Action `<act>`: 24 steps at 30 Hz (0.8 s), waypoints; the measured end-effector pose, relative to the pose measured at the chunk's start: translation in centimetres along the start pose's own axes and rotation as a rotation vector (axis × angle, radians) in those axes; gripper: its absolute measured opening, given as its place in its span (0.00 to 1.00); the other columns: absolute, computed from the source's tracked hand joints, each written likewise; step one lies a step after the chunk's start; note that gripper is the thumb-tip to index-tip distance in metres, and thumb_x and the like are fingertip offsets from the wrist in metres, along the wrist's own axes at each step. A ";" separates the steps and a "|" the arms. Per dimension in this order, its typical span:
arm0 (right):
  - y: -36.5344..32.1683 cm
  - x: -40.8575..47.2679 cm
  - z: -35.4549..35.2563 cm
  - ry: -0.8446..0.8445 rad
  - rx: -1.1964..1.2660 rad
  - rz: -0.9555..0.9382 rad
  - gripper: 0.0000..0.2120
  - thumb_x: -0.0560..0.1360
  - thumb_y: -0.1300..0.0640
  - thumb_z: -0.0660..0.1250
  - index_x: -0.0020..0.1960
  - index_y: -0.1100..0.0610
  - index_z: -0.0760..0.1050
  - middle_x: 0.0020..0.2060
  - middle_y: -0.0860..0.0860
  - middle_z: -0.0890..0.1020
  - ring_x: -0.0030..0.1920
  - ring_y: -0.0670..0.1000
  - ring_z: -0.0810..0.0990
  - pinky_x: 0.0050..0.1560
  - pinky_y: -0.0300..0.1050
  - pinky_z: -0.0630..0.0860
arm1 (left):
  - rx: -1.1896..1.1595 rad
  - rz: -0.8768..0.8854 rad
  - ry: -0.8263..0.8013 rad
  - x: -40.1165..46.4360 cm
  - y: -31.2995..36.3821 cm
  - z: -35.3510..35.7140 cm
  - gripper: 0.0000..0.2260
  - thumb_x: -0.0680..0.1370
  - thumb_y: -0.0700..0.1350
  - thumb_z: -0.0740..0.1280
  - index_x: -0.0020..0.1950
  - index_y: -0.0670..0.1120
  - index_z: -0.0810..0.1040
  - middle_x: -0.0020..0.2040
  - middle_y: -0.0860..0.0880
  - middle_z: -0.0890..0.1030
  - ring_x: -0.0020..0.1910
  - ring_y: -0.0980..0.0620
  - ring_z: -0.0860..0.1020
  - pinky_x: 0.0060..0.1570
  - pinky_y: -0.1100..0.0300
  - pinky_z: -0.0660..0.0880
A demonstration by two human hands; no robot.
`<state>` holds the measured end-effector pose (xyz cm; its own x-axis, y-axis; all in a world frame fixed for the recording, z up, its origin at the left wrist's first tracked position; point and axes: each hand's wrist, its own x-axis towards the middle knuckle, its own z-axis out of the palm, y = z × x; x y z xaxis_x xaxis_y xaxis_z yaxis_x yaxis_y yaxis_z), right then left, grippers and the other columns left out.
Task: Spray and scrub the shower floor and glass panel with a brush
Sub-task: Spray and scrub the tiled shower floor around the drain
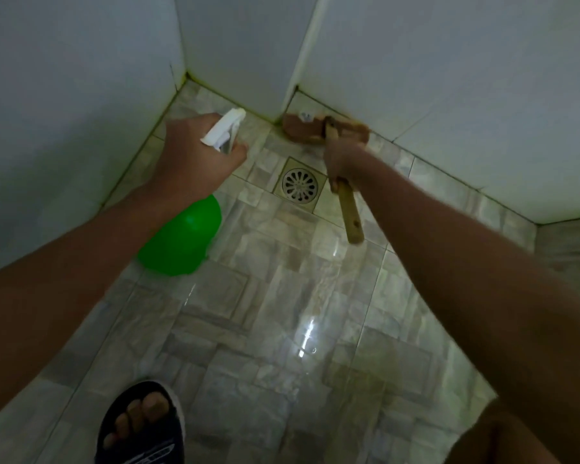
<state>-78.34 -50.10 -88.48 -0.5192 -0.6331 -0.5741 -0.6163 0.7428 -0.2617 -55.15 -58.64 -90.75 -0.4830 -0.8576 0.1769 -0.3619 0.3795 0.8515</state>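
Brush [329,132] handle runs lengthwise from right hand [344,162], head toward wall.

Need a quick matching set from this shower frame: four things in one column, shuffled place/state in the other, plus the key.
Things:
1. spray bottle
2. brush
3. drain
4. sandal

Places/states:
A. set in the floor between the two hands
B. on a foot at the bottom edge of the view
C. head against the base of the far wall, handle gripped by the right hand
D. green body, white trigger head, gripped by the left hand

Pairs: 1-D, 2-C, 3-A, 4-B
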 end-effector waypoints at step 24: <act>8.8 -16.7 7.9 -0.182 0.179 0.301 0.17 0.85 0.52 0.49 0.39 0.55 0.63 0.32 0.56 0.72 0.27 0.54 0.73 0.23 0.48 0.73 | 0.057 -0.028 -0.275 -1.3 -1.3 0.4 0.23 0.70 0.61 0.71 0.43 0.40 0.82 0.39 0.35 0.84 0.36 0.52 0.75 0.40 0.51 0.78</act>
<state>-70.40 -31.27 -87.34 -0.5372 -0.3442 -0.7701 -0.3314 0.9257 -0.1826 -54.38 -57.85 -92.27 -0.6680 -0.7441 0.0065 -0.4186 0.3830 0.8234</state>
